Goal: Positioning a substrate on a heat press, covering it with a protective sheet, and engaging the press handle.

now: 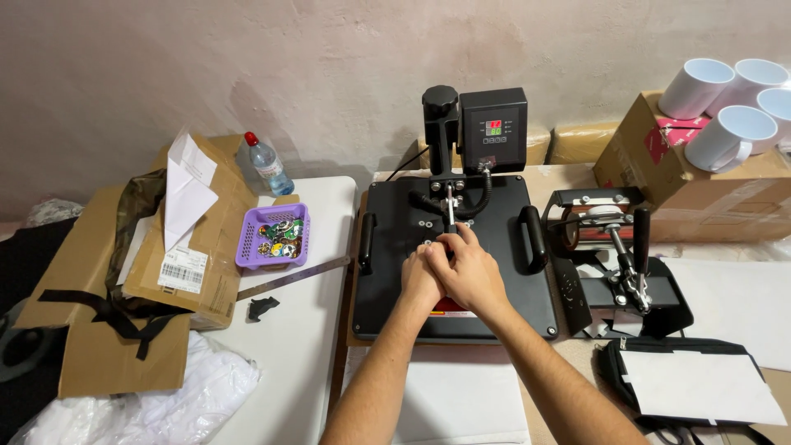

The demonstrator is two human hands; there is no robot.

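A black flat heat press (387,272) sits on the table in front of me, its top plate lowered. Behind it stands its black control box (493,128) with a small lit display. Both my hands are wrapped over the press lever handle (450,216) at the middle of the plate. My right hand (466,270) lies on top, and my left hand (420,276) is tucked beside and partly under it. The handle's grip is hidden by my fingers.
A black mug press (618,259) stands to the right. White mugs (729,103) lie on cardboard boxes at the back right. Left are a purple basket (273,237) of round badges, a water bottle (268,165), a metal ruler (292,278), open cartons and white cloth.
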